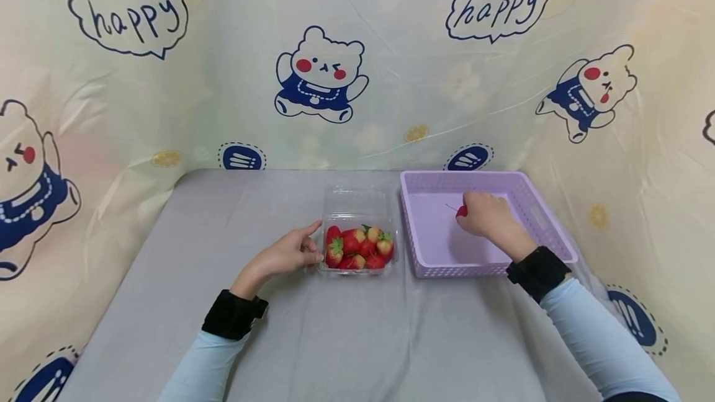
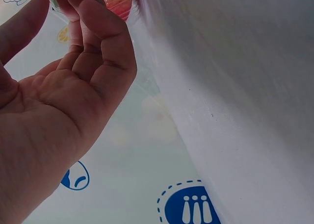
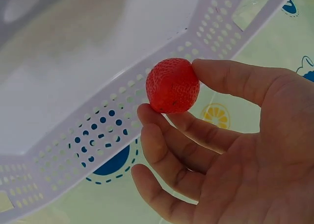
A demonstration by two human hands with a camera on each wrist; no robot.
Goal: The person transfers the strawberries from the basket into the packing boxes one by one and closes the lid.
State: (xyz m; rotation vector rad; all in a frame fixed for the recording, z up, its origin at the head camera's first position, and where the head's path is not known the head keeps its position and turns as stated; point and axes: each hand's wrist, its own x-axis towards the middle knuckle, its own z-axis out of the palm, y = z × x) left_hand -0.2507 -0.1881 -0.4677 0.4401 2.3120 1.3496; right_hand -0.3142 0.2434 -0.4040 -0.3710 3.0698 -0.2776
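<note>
My right hand [image 1: 487, 216] pinches a red lychee [image 3: 173, 86] with bumpy skin between thumb and fingertips. A thin stem sticks out from it in the head view. Hand and fruit are over the lilac basket [image 1: 441, 268], inside its rim. At the table's middle stands a clear plastic box [image 1: 357, 203] with its lid folded back. Several red strawberries [image 1: 352, 242] and other round red fruits fill it. My left hand [image 1: 287, 252] is at the box's left side, index finger extended toward its back corner and thumb at its front edge. The left wrist view shows the other fingers loosely bent.
The basket has perforated walls and a handle slot [image 1: 539, 216] on its right side. A grey cloth [image 1: 313, 334] covers the table. Behind and at both sides hangs a printed curtain [image 1: 391, 67] with cartoon bears.
</note>
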